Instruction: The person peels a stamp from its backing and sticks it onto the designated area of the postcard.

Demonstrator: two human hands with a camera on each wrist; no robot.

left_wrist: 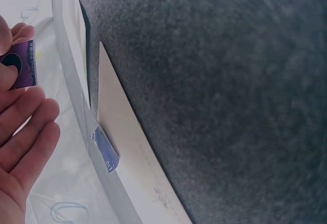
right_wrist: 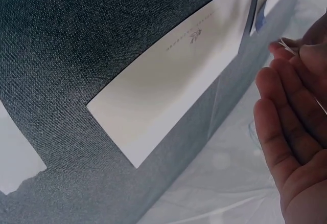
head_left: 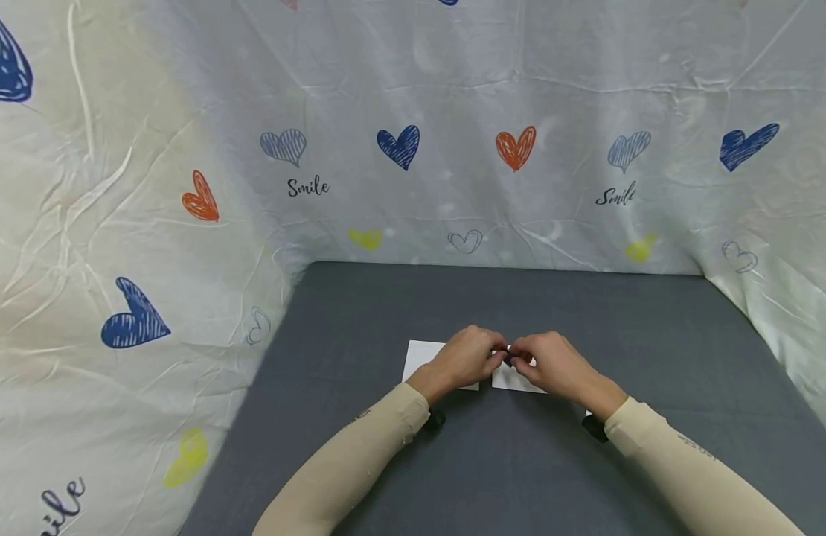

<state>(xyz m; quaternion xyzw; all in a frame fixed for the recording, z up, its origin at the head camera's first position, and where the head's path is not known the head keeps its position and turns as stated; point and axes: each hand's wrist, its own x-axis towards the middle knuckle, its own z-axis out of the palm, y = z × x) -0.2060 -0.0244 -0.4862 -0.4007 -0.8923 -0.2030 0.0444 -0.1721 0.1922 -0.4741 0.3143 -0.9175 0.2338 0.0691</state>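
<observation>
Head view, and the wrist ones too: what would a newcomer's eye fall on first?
Probably the blue and orange hearts on the pale curtain behind the grey table. Next, the left hand and right hand, meeting over white cards on the table. Up close, the left wrist view shows a small purple slip pinched in their fingers.

- 2 partly hidden in the head view: the left card (head_left: pixel 423 357) behind the left hand (head_left: pixel 463 357), the right card (head_left: pixel 513 381) behind the right hand (head_left: pixel 554 366).
- A thumb (left_wrist: pixel 6 78) covers part of the purple label (left_wrist: pixel 27 66) (some lettering too blurred to read).
- The ragged-edged paper (right_wrist: pixel 18 155) runs off the right wrist view's left edge.
</observation>
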